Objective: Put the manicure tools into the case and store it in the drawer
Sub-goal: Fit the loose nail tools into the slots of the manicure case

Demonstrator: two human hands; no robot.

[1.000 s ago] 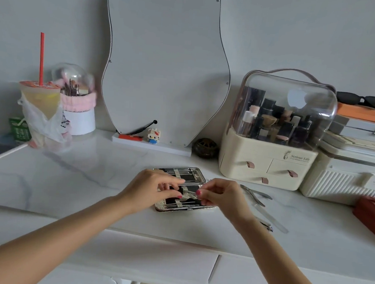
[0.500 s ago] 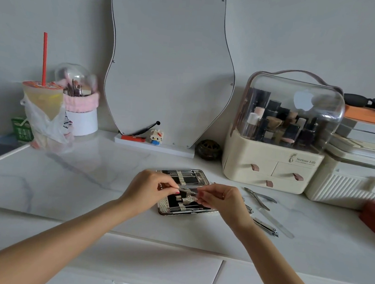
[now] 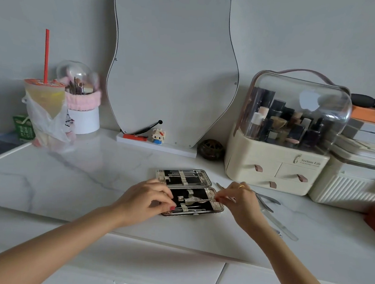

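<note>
Since the earlier frame the hands have drawn apart. The marble table (image 3: pixel 74 179) carries the open case (image 3: pixel 202 184) near its front edge. The left hand (image 3: pixel 144 199) rests curled on the case's left end; the right hand (image 3: pixel 239 198) pinches a thin metal tool (image 3: pixel 201 200) lying across the case's near half. Loose tools (image 3: pixel 266 200) lie just right.

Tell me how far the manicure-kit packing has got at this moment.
Partly done: several tools sit strapped in the open manicure case. In hand: the right hand pinches a thin metal tool over the lower half while the left hand steadies it. Left: nail nippers and glass nail file, closing, storing.
</note>
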